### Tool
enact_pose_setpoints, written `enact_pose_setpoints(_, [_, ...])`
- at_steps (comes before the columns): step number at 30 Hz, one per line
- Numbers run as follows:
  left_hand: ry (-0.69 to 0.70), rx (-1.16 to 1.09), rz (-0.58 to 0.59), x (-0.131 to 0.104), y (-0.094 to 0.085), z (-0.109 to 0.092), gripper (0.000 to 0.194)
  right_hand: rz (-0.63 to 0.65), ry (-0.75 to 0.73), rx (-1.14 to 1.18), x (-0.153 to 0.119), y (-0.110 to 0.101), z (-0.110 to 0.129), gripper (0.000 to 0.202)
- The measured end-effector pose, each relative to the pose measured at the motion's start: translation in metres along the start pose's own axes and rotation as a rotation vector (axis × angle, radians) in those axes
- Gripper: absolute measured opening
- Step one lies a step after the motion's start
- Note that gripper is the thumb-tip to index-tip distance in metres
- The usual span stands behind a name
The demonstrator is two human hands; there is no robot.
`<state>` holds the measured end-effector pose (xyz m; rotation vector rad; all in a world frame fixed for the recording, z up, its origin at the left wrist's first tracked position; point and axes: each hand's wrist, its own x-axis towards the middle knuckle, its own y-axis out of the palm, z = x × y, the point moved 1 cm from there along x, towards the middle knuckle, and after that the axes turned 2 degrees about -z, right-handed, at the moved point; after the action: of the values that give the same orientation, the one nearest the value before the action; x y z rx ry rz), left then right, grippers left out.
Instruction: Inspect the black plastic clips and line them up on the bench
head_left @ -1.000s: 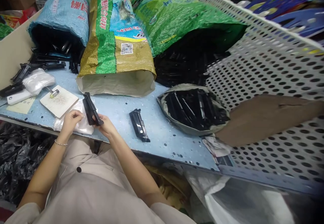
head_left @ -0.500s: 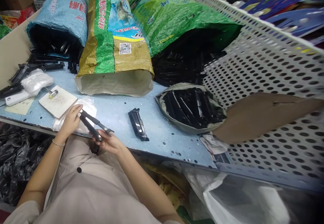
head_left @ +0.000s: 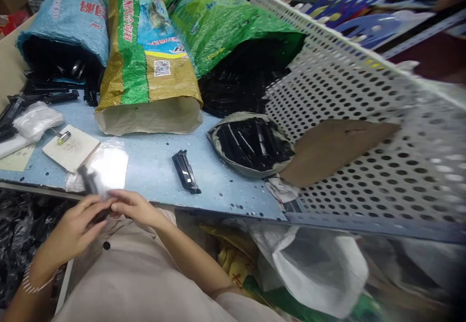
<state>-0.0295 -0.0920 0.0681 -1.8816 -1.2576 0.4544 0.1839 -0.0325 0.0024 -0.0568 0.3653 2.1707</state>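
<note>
Head view: the left hand [head_left: 76, 227] grips a motion-blurred black part [head_left: 91, 182] at lower left of the frame. The right hand [head_left: 135, 207] has brought its fingertips to the part's near end; whether they pinch anything, I cannot tell. The hold has passed from right to left, leaving the right fingertips for finer handling, it seems. Beyond lie clear plastic bags [head_left: 115, 159] and, mid-frame on the table [head_left: 149, 166], a second black part [head_left: 185, 171].
</note>
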Motion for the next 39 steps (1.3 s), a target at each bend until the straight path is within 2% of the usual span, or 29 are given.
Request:
enact_pose_setpoints(1, [-0.059, 0.049, 0.039, -0.016, -0.013, 0.010, 0.041, -0.010, -0.011, -0.042, -0.005, -0.011, 0.003, 0.038])
enact_pose_setpoints(2, [-0.117, 0.094, 0.073, -0.032, -0.023, 0.024, 0.041, -0.087, -0.038, -0.129, -0.009, -0.027, 0.006, 0.039])
enact_pose_setpoints(4, [-0.244, 0.159, 0.116, -0.056, -0.035, 0.056, 0.042, -0.401, -0.100, -0.432, -0.018, -0.071, 0.010, 0.035])
enact_pose_setpoints(5, [-0.310, 0.175, 0.129, -0.061, -0.034, 0.070, 0.044, -0.571, -0.107, -0.602, -0.022, -0.096, 0.011, 0.033])
enact_pose_setpoints(7, [-0.407, 0.174, 0.126, -0.057, -0.024, 0.091, 0.045, -0.861, -0.020, -0.889, -0.027, -0.141, 0.008, 0.031])
enact_pose_setpoints(9, [-0.411, 0.119, 0.085, -0.033, -0.003, 0.095, 0.041, -0.971, 0.046, -0.984, -0.026, -0.170, 0.002, 0.033])
enact_pose_setpoints(10, [-0.379, 0.077, 0.048, -0.015, 0.009, 0.091, 0.037, -0.963, 0.068, -1.028, -0.023, -0.176, -0.002, 0.033])
enact_pose_setpoints(13, [-0.265, -0.041, -0.101, 0.051, 0.046, 0.068, 0.025, -0.798, 0.079, -1.193, -0.017, -0.167, -0.010, 0.036])
enact_pose_setpoints(15, [-0.244, 0.010, -0.225, 0.092, 0.068, 0.055, 0.019, -0.692, 0.055, -1.250, -0.018, -0.152, -0.012, 0.041])
enact_pose_setpoints(17, [-0.265, 0.164, -0.281, 0.119, 0.084, 0.051, 0.016, -0.616, 0.038, -1.227, -0.024, -0.141, -0.013, 0.037])
enact_pose_setpoints(19, [-0.289, 0.254, -0.255, 0.132, 0.092, 0.056, 0.009, -0.596, 0.040, -1.173, -0.035, -0.137, -0.014, 0.026])
enact_pose_setpoints(21, [-0.294, 0.177, -0.213, 0.135, 0.092, 0.068, 0.010, -0.655, 0.063, -1.128, -0.048, -0.141, -0.015, 0.022])
enact_pose_setpoints(24, [-0.342, -0.111, -0.251, 0.130, 0.082, 0.087, 0.011, -0.750, 0.145, -1.117, -0.060, -0.151, -0.018, 0.034])
enact_pose_setpoints(26, [-0.393, -0.292, -0.304, 0.126, 0.076, 0.095, 0.012, -0.738, 0.203, -1.053, -0.059, -0.154, -0.018, 0.029])
enact_pose_setpoints(28, [-0.420, -0.418, -0.333, 0.125, 0.073, 0.098, 0.015, -0.689, 0.192, -0.815, -0.052, -0.149, -0.016, 0.024])
enact_pose_setpoints(30, [-0.429, -0.489, -0.339, 0.126, 0.072, 0.098, 0.015, -0.616, 0.123, -0.417, -0.036, -0.135, -0.011, 0.028])
enact_pose_setpoints(33, [-0.437, -0.533, -0.347, 0.128, 0.074, 0.095, 0.013, -0.479, 0.065, 0.125, -0.002, -0.099, -0.006, 0.034])
enact_pose_setpoints(36, [-0.414, -0.555, -0.352, 0.128, 0.075, 0.091, 0.013, -0.350, 0.087, 0.406, 0.037, -0.065, -0.008, 0.034])
enact_pose_setpoints(39, [-0.394, -0.585, -0.366, 0.123, 0.072, 0.090, 0.014, -0.313, 0.138, 0.536, 0.064, -0.050, -0.018, 0.038])
